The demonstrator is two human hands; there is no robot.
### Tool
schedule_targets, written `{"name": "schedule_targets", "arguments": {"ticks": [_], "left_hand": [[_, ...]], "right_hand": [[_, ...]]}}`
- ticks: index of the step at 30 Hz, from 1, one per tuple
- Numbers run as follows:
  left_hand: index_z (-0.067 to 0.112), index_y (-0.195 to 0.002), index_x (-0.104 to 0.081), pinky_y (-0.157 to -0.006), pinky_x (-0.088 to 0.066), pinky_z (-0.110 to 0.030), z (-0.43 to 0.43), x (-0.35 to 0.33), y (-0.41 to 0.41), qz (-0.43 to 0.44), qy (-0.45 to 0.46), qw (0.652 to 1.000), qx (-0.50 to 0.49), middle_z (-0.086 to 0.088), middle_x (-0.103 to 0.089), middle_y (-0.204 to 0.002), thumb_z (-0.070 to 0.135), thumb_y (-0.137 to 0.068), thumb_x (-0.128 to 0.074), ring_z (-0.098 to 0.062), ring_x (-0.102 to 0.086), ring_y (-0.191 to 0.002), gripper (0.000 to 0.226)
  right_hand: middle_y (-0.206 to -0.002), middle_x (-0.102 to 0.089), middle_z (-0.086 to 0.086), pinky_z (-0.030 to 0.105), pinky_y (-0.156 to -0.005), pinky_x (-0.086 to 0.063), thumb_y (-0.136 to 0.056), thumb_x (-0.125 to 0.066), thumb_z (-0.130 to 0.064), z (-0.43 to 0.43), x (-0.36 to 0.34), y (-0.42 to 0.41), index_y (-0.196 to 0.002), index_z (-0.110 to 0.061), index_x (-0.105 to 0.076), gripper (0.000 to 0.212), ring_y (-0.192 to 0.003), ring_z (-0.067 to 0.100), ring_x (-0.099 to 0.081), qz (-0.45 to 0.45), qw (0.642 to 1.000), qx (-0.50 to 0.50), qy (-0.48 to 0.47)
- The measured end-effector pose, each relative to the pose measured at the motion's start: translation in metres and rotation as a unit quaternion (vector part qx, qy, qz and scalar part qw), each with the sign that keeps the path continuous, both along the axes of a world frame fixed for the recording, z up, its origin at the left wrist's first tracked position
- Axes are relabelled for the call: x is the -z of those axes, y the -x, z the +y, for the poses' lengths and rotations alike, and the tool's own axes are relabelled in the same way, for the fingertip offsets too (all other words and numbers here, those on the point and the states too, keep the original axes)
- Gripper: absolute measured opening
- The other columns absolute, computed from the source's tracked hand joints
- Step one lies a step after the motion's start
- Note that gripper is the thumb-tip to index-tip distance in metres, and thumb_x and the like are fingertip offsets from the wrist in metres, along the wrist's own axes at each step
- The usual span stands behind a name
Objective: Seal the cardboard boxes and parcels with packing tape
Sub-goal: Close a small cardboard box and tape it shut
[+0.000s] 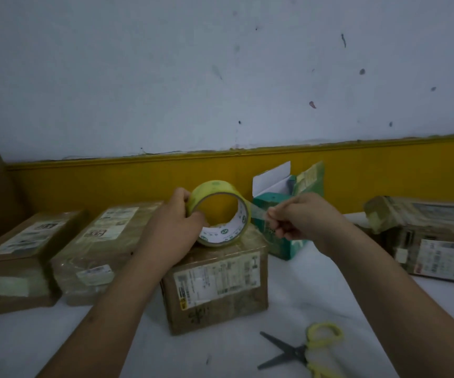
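My left hand (176,225) grips a yellowish roll of clear packing tape (220,211), held upright just above a brown cardboard box (217,285) with a shipping label on its front. My right hand (296,216) pinches the tape's loose end (258,214), which stretches a short way to the right of the roll. The box stands on the white table (302,301) directly below both hands.
Two taped cardboard boxes (16,257) (97,249) lie to the left. A green carton with open white flap (275,214) stands behind the right hand. A wrapped parcel (433,236) sits at right. Open yellow-handled scissors (302,350) lie near the front. A yellow-and-white wall backs the table.
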State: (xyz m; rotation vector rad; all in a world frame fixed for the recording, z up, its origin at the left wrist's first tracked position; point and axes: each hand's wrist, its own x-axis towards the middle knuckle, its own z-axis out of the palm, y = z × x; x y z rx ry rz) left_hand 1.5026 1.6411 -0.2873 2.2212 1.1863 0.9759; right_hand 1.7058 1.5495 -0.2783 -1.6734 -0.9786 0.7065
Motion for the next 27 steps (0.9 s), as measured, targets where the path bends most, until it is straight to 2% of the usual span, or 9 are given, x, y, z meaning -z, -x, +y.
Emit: {"name": "schedule_targets", "arguments": {"ticks": [3, 7, 9, 11, 13, 18, 20, 23, 27], "left_hand": [[0.015, -0.098, -0.059, -0.071, -0.046, -0.044, 0.001, 0.003, -0.001, -0.095, 0.057, 0.994, -0.002, -0.002, -0.068, -0.088, 0.017, -0.090, -0.059, -0.025, -0.061, -0.083, 0.009], [0.016, -0.097, -0.054, -0.070, -0.048, -0.055, 0.000, 0.007, 0.000, -0.170, 0.051, 0.984, -0.006, -0.011, -0.066, -0.068, 0.003, -0.089, -0.055, -0.030, -0.069, -0.072, 0.015], [0.017, -0.093, -0.053, -0.060, -0.045, -0.050, 0.000, 0.009, -0.001, -0.191, 0.033, 0.981, -0.012, -0.003, -0.060, -0.057, 0.001, -0.087, -0.056, -0.031, -0.059, -0.060, 0.018], [0.016, -0.091, -0.052, -0.056, -0.037, -0.036, 0.000, 0.010, -0.003, -0.198, 0.026, 0.980, -0.009, 0.003, -0.055, -0.052, 0.000, -0.086, -0.057, -0.018, -0.052, -0.050, 0.018], [0.011, -0.094, -0.051, -0.060, -0.036, -0.032, -0.002, 0.010, -0.003, -0.199, 0.036, 0.979, 0.016, 0.003, -0.052, -0.055, 0.001, -0.088, -0.056, -0.007, -0.061, -0.051, 0.013], [0.015, -0.084, -0.054, -0.065, -0.036, -0.035, -0.001, 0.010, -0.002, -0.157, 0.043, 0.984, 0.074, 0.010, -0.051, -0.052, 0.012, -0.093, -0.059, -0.040, -0.064, -0.085, 0.012], [0.018, -0.083, -0.055, -0.062, -0.039, -0.026, -0.002, 0.010, -0.001, -0.139, 0.040, 0.986, 0.087, 0.010, -0.057, -0.064, 0.016, -0.094, -0.061, -0.033, -0.062, -0.082, 0.013], [0.020, -0.083, -0.054, -0.055, -0.039, -0.018, -0.004, 0.012, -0.001, -0.110, 0.023, 0.988, 0.103, 0.008, -0.059, -0.074, 0.020, -0.095, -0.061, -0.009, -0.052, -0.063, 0.014], [0.020, -0.080, -0.048, -0.059, -0.032, -0.028, -0.001, 0.015, 0.000, -0.095, 0.022, 0.989, 0.111, 0.013, -0.044, -0.063, 0.023, -0.096, -0.059, -0.007, -0.037, -0.055, 0.020]], "right_hand": [[-0.070, -0.066, 0.008, 0.022, -0.049, -0.046, -0.096, -0.061, -0.013, 0.000, 0.001, 0.000, -0.086, -0.002, -0.071, 0.018, -0.055, 0.012, -0.058, 0.025, 1.000, -0.010, 0.007], [-0.069, -0.065, 0.007, 0.022, -0.050, -0.046, -0.094, -0.063, -0.013, 0.002, 0.001, -0.005, -0.079, -0.005, -0.070, 0.019, -0.055, 0.011, -0.055, 0.024, 0.999, 0.022, 0.005], [-0.067, -0.064, 0.006, 0.022, -0.050, -0.045, -0.094, -0.063, -0.012, 0.003, 0.003, -0.003, -0.079, -0.005, -0.070, 0.018, -0.055, 0.012, -0.054, 0.027, 0.999, 0.020, 0.022], [-0.066, -0.063, 0.006, 0.022, -0.051, -0.045, -0.094, -0.063, -0.012, 0.005, 0.007, -0.003, -0.081, -0.005, -0.070, 0.017, -0.054, 0.012, -0.054, 0.025, 0.999, 0.024, 0.036], [-0.064, -0.063, 0.005, 0.023, -0.051, -0.045, -0.095, -0.062, -0.011, 0.007, 0.013, -0.003, -0.086, -0.003, -0.069, 0.014, -0.053, 0.012, -0.053, 0.028, 0.998, 0.025, 0.051], [-0.061, -0.060, 0.005, 0.024, -0.055, -0.044, -0.096, -0.060, -0.012, 0.015, 0.027, -0.005, -0.083, -0.004, -0.063, 0.016, -0.052, 0.013, -0.051, 0.044, 0.993, 0.036, 0.101], [-0.061, -0.060, 0.004, 0.024, -0.056, -0.044, -0.097, -0.059, -0.012, 0.016, 0.031, -0.006, -0.086, -0.004, -0.061, 0.014, -0.052, 0.012, -0.050, 0.049, 0.991, 0.028, 0.123], [-0.070, -0.064, 0.006, 0.023, -0.049, -0.041, -0.097, -0.056, -0.013, 0.022, 0.043, -0.003, -0.094, -0.002, -0.066, 0.015, -0.050, 0.013, -0.048, -0.012, 0.987, -0.005, 0.161], [-0.099, -0.065, 0.012, 0.024, -0.048, -0.046, -0.095, -0.059, -0.018, 0.030, 0.049, 0.005, -0.108, -0.007, -0.064, 0.018, -0.067, 0.019, -0.056, -0.168, 0.970, -0.040, 0.169]]}}
